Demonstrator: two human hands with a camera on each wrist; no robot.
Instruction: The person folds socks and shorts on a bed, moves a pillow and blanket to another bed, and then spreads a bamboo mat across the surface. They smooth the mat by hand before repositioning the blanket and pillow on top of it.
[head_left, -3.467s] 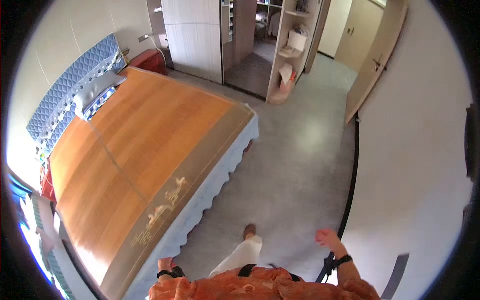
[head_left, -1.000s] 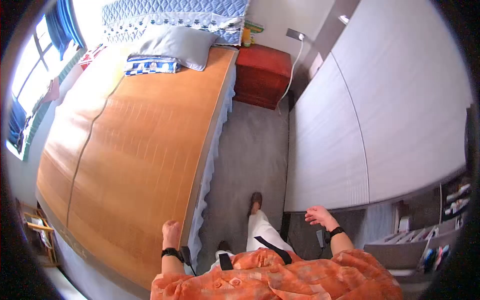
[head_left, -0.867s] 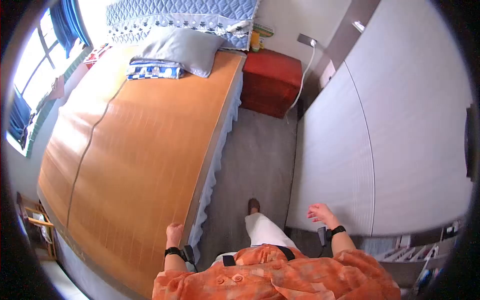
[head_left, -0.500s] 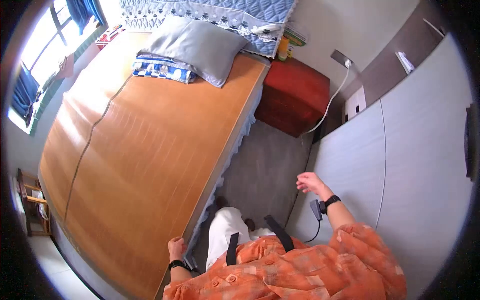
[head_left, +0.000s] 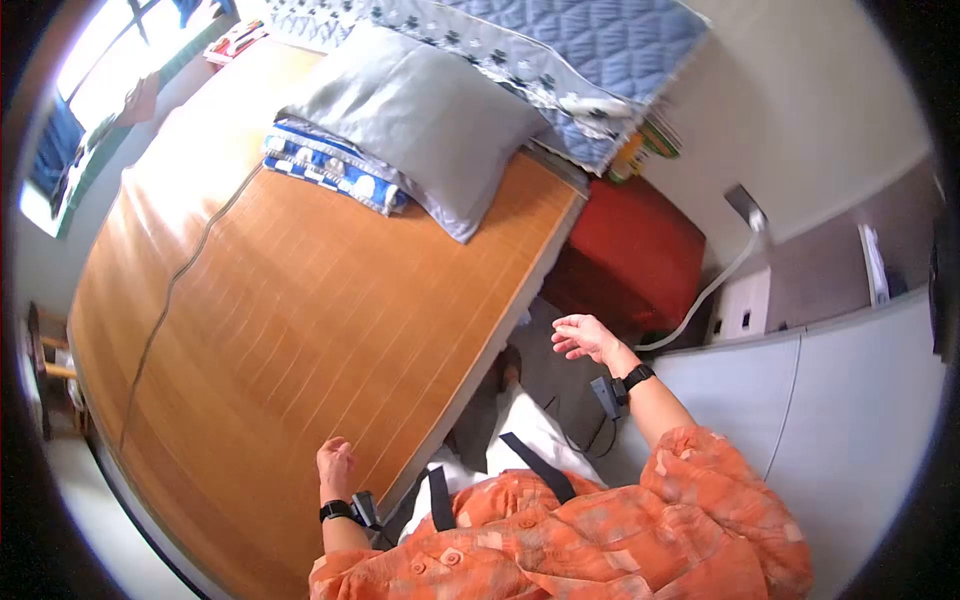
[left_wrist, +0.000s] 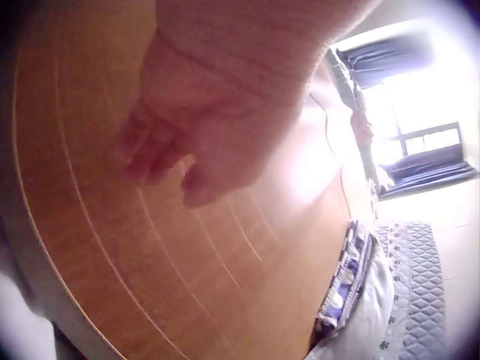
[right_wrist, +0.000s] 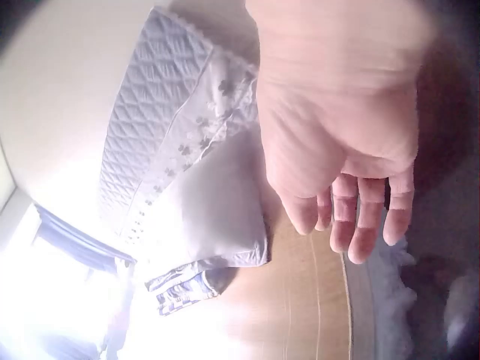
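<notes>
My left hand [head_left: 336, 464] hangs over the near side of the bed [head_left: 300, 300], fingers loosely curled and holding nothing; the left wrist view has the same hand [left_wrist: 217, 120] above the tan mat. To the right, my right hand [head_left: 585, 338] is out over the gap beside the bed, fingers relaxed. In the right wrist view its palm and fingers [right_wrist: 360, 210] show nothing held. A grey pillow [head_left: 420, 120] lies at the head of the bed, partly over a folded blue-and-white checked cloth [head_left: 335, 175].
A red nightstand [head_left: 640, 250] stands between bed and wall, with a white cord [head_left: 715, 285] running down from a socket. A pale cabinet [head_left: 850, 400] lines the right side. The quilted blue headboard cover [head_left: 600, 50] is behind the pillow. A window [head_left: 110, 60] is at the left.
The person has turned from the foot of the bed and walked along its side toward the pillow. Pillow and nightstand now appear closer; the right hand has moved forward and left in view.
</notes>
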